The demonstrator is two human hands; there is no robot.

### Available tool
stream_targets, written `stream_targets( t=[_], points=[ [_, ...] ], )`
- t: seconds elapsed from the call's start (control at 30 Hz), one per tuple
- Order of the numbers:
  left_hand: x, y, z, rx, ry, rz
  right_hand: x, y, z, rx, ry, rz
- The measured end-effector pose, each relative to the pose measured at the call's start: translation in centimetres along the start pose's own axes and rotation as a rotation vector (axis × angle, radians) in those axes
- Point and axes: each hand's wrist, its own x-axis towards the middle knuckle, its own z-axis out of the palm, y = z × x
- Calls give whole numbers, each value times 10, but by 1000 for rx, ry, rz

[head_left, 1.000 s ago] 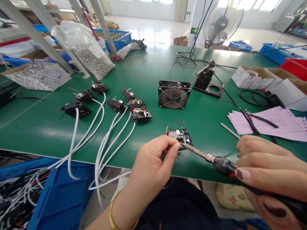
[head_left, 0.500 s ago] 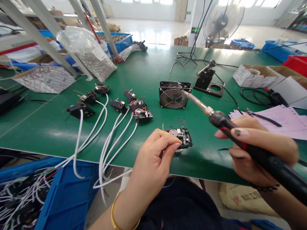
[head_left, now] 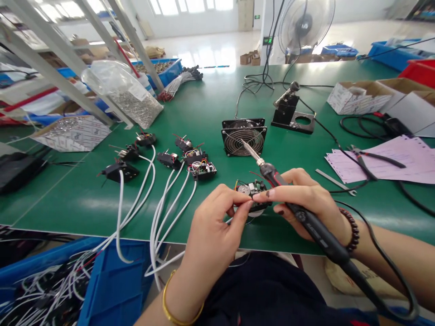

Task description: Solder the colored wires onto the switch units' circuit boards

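My left hand pinches at the near edge of a small black circuit housing with a round metal part; what lies between the fingertips is too small to name. My right hand holds a black soldering iron, its tip raised toward the upper left, in front of the square black fan. A right fingertip meets the left fingertips over the housing. Left of them, several similar black units with white cables lie on the green table.
A black iron stand is behind the fan. To the right are pliers on pink papers, a wrench and cardboard boxes. Blue bin lower left; bag of metal parts behind.
My right hand has come left and inward with the soldering iron, and its finger now reaches my left fingertips. My left hand stays at the housing. The view has shifted slightly.
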Motion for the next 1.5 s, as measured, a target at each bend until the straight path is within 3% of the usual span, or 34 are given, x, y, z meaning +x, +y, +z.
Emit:
stream_targets(
  t=[0.23,0.43,0.67,0.8,0.93,1.03,1.23,1.37,1.5],
  points=[
    [6,-6,3,-96,-28,-91,-1,7,10,221,28,108],
    [10,-9,2,-57,-75,-69,-6,17,13,207,-170,194],
    [14,-10,-4,71,-112,-8,4,5,4,122,-238,149],
    [13,-8,-6,116,-132,-17,9,2,-10,91,-111,168],
    [12,-5,-5,181,-132,-18,16,-3,-27,77,122,267],
    [12,-4,-5,225,-136,-1,20,-7,-37,72,268,252],
    [14,-1,-5,298,-123,-1,22,-9,-38,195,443,317],
    [14,1,-4,340,-112,-18,20,-10,-35,169,493,359],
    [14,3,-3,360,-110,-17,20,-11,-35,150,459,373]
  ],
)
